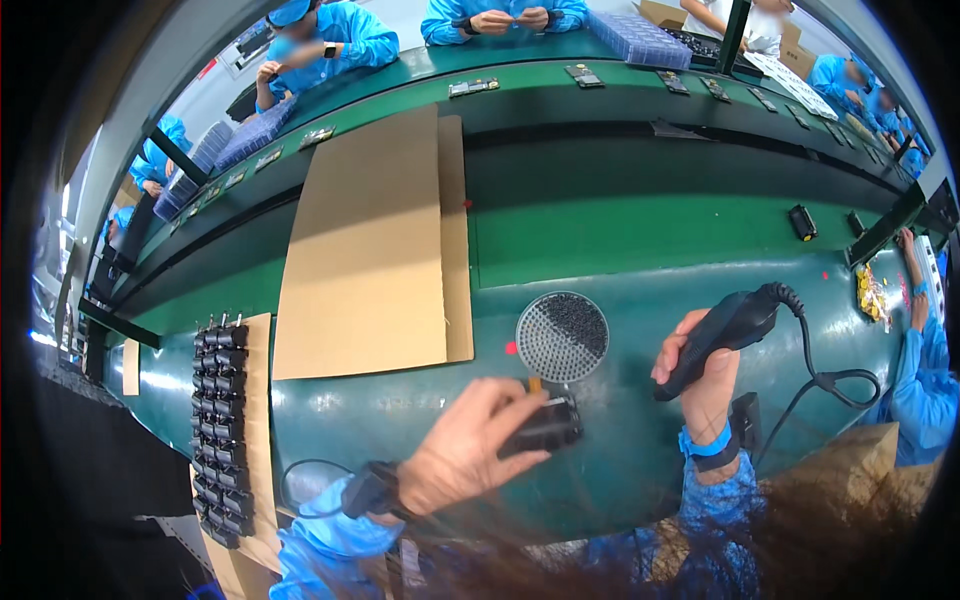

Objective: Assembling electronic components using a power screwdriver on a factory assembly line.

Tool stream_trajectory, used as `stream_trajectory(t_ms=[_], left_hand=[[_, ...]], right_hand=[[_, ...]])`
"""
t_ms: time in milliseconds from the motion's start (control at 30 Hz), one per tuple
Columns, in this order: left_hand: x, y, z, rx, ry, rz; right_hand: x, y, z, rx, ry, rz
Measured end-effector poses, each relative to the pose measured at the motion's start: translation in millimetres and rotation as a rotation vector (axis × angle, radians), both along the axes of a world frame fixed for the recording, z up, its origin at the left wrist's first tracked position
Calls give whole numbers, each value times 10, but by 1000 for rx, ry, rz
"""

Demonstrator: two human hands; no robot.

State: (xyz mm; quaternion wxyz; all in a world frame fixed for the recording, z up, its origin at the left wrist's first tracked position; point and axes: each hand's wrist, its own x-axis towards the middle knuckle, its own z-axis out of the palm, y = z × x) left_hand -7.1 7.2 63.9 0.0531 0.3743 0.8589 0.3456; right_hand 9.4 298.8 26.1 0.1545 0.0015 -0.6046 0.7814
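My left hand [468, 437] is closed around a small black boxy part [548, 426] low over the green bench; a small yellowish piece [535, 384] shows by its fingertips. Wrapped in my right hand [712, 392] is a black corded electric screwdriver [722, 335], its tip end pointing down and left, apart from the part. Between the hands and a little farther off lies a round grey perforated dish [535, 352]. Tiny dark pieces, apparently screws, fill much of its right side.
Folded cardboard [370, 250] lies left of centre. Rows of black parts [219, 420] stand on a cardboard strip at left. The screwdriver's cable [803, 385] loops at right, near yellow pieces [872, 298]. Beyond, a belt [540, 80] carries small units; several co-workers sit around it.
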Motion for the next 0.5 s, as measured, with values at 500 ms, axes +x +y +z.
stream_trajectory(t_ms=[500], left_hand=[[139, 157, -338, -80, 143, 1]], right_hand=[[14, -26, 1, -1, -2, -61]])
